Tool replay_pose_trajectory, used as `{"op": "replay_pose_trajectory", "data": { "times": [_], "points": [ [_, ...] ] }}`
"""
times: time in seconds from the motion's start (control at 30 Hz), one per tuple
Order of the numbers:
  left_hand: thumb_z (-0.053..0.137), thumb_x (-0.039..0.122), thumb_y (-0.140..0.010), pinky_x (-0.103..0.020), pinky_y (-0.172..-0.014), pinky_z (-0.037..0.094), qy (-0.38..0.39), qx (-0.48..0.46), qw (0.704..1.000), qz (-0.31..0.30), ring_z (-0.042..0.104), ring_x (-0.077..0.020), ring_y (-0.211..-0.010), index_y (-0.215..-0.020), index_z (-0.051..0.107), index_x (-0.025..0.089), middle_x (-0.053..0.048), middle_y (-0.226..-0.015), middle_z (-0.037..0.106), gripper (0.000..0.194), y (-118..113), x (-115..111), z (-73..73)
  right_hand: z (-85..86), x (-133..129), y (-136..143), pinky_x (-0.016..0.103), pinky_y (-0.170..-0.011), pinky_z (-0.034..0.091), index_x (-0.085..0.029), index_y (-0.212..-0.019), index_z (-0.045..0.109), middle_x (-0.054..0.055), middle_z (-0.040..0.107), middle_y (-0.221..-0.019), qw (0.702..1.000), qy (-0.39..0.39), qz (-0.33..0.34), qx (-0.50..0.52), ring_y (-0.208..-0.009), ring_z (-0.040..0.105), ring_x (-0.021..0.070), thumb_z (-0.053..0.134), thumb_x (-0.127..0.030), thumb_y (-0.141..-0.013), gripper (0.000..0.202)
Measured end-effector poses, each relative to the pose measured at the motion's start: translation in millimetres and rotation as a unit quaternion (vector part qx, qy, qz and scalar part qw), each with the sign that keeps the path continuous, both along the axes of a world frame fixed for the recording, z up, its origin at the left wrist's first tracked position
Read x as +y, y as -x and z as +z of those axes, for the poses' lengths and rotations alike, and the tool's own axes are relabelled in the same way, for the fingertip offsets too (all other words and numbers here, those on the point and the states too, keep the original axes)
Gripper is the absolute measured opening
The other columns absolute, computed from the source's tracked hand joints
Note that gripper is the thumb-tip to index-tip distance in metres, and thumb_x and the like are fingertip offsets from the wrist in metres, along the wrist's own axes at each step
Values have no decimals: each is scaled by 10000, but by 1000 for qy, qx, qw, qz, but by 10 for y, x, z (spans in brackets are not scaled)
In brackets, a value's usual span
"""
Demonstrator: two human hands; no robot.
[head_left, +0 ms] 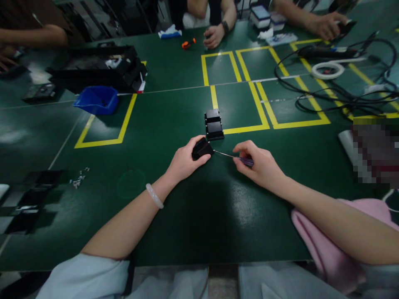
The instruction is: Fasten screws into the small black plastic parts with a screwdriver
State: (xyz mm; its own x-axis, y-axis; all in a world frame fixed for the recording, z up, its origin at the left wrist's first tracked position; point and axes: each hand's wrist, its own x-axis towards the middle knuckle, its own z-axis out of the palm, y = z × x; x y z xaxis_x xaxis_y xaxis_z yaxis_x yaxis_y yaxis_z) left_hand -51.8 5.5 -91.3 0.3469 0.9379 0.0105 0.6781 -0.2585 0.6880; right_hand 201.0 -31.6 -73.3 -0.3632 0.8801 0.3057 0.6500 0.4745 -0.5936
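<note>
Small black case (202, 149) over the table (193, 232), clasped by the left hand (184, 160), fingers curled; to its right, the right hand (260, 164), fingers pinched, holds a screwdriver (246, 161) pointing leftward, tip at the case's right corner.

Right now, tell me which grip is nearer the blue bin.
Left. The left grip, holding a black block, is right of the blue bin and nearer the camera; the right grip, holding a screwdriver, is farther right.
</note>
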Motion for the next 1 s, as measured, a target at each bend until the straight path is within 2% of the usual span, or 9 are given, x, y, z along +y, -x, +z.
{"op": "replay_pose_trajectory", "data": {
  "times": [0.2,0.87,1.0],
  "points": [
    [619,517,-878,-389,-895,546,-2,-8,1000,-4,680,-276,-1060,-1439,463,232,-82,-1225,680,647,0,-5,6,4,3,-13,244,-593,416,-224,-1031,517,-47,565,-677,1000,20,5,11,-565,565,121,511,-262,-938,101],
    [623,499,-888,-370,-871,537,-7,-10,1000,-1,684,-268,-1035,-1432,476,223,-79,-1205,686,628,8,6,-30,-23,13,-15,249,-615,436,-200,-1048,537,-18,606,-747,1000,-7,11,-8,-642,615,135,544,-233,-900,151],
    [625,503,-885,-370,-881,540,-10,-11,1000,-2,683,-266,-1040,-1431,478,219,-79,-1210,684,633,6,5,-27,-20,19,-9,246,-597,425,-201,-1038,532,-37,586,-695,1000,8,7,3,-588,587,125,523,-260,-934,120]
  ]
}}
